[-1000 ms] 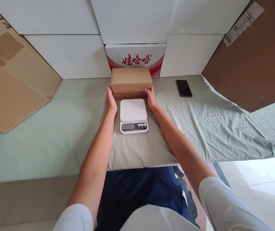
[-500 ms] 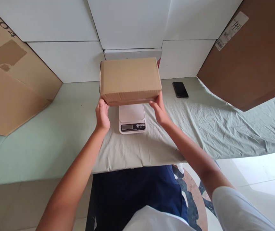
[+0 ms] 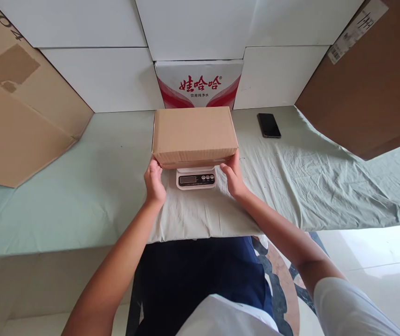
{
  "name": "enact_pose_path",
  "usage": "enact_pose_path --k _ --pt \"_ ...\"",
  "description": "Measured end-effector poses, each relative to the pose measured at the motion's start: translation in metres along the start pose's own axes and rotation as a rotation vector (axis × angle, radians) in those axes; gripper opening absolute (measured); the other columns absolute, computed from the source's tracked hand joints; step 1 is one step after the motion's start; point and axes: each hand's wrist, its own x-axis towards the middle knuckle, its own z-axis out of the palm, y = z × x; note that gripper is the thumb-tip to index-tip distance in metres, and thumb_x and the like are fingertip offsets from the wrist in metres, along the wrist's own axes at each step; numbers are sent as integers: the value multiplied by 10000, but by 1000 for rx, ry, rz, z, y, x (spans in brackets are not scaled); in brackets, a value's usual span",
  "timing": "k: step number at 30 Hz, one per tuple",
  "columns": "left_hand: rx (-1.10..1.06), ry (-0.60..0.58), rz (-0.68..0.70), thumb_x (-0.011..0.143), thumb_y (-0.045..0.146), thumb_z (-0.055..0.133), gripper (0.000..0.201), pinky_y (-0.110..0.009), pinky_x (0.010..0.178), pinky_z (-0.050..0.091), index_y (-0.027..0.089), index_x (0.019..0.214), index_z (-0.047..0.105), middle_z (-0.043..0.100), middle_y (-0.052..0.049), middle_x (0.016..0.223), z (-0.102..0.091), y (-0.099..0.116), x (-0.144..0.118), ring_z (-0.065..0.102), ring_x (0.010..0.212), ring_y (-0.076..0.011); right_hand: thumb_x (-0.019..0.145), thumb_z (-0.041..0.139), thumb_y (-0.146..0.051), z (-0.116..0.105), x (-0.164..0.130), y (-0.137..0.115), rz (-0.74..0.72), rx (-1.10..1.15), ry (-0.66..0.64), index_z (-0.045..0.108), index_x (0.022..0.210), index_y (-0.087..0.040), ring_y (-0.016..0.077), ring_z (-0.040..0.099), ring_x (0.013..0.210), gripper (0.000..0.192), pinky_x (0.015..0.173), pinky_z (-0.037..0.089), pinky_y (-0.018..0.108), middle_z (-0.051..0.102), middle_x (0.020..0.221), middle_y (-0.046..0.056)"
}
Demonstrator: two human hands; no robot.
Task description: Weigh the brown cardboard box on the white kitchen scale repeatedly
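Note:
A closed brown cardboard box (image 3: 193, 130) is between my two hands, over a white digital kitchen scale (image 3: 196, 185). My left hand (image 3: 155, 182) grips the box's near left corner, and my right hand (image 3: 234, 176) grips the near right corner. The thumbs lie along the front side; the other fingers are mostly hidden behind or under the box. The box covers the scale's weighing plate, leaving the display and buttons in sight. Whether the box's underside rests fully on the plate, I cannot tell.
A black phone (image 3: 269, 125) lies on the green cloth (image 3: 123, 196) to the right. Behind stands a white and red carton (image 3: 200, 86) against white panels (image 3: 95, 79). Large cardboard sheets flank the table at left (image 3: 25, 126) and right (image 3: 371, 88).
Both hands have lowered the cardboard box towards me onto or just above the scale. The white and red carton behind it has come into view, and the camera view has shifted slightly.

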Motion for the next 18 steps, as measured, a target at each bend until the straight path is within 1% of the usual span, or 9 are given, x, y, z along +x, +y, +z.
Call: enact_pose_path --k 5,10,14,18 --pt "32 -7 -6 903 832 444 784 -455 1195 467 248 1365 691 685 -145 1446 -2 -2 -1 600 1432 -320 910 541 -675 1 -1 0 1 -21 9 243 1597 -360 295 342 1588 812 1366 271 539 338 1714 33" --pt "56 -12 -17 909 832 428 795 -440 1209 451 254 1400 668 655 -147 1489 -1 -4 2 579 1453 -310 894 580 -648 2 0 -4 27 -2 19 258 1591 -357 306 363 1568 822 1365 266 558 351 1706 44" --pt "72 -6 -16 912 827 431 800 -423 1202 454 241 1405 664 658 -152 1481 -1 -5 3 586 1444 -302 893 575 -646 2 1 -7 39 -2 21 290 1578 -350 298 391 1544 798 1354 300 549 410 1660 56" --pt "72 -9 -4 928 804 436 772 -414 1170 481 232 1388 675 690 -145 1432 -2 -4 3 606 1416 -301 904 572 -619 2 1 -7 37 -1 14 286 1583 -346 301 374 1558 786 1361 287 551 411 1653 60"
